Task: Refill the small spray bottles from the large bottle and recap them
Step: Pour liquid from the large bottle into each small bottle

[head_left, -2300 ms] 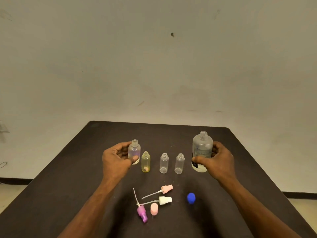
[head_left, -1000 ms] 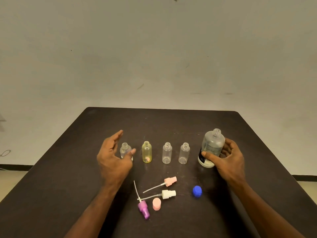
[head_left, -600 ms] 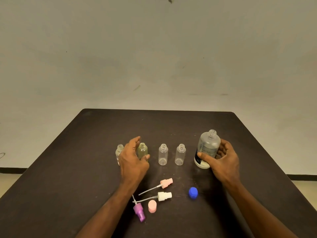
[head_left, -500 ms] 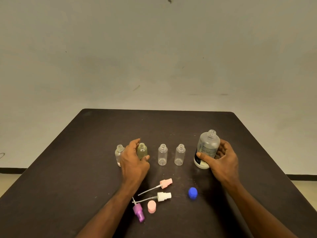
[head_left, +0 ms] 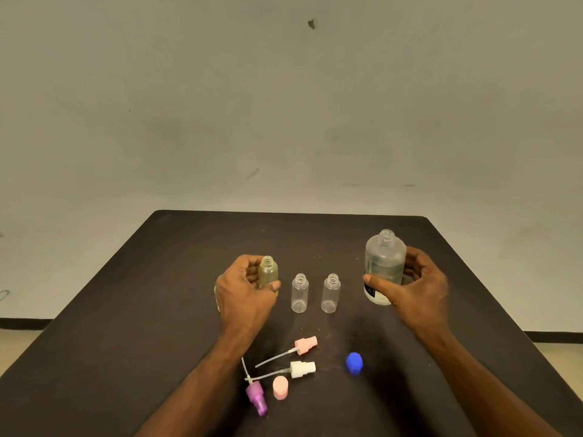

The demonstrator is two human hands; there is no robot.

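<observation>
Your left hand (head_left: 244,293) grips the yellow bottle (head_left: 268,272), uncapped and upright at the left end of the row on the table (head_left: 126,310). Your right hand (head_left: 416,290) wraps round the big bottle (head_left: 384,263), also open-necked, at the right. Between them stand two clear bottles (head_left: 299,292) (head_left: 330,293), side by side and apart. Nearer you lie the pink sprayer (head_left: 304,344), white sprayer (head_left: 302,369), purple sprayer (head_left: 257,397), a pink cap (head_left: 280,387) and a blue cap (head_left: 354,362).
</observation>
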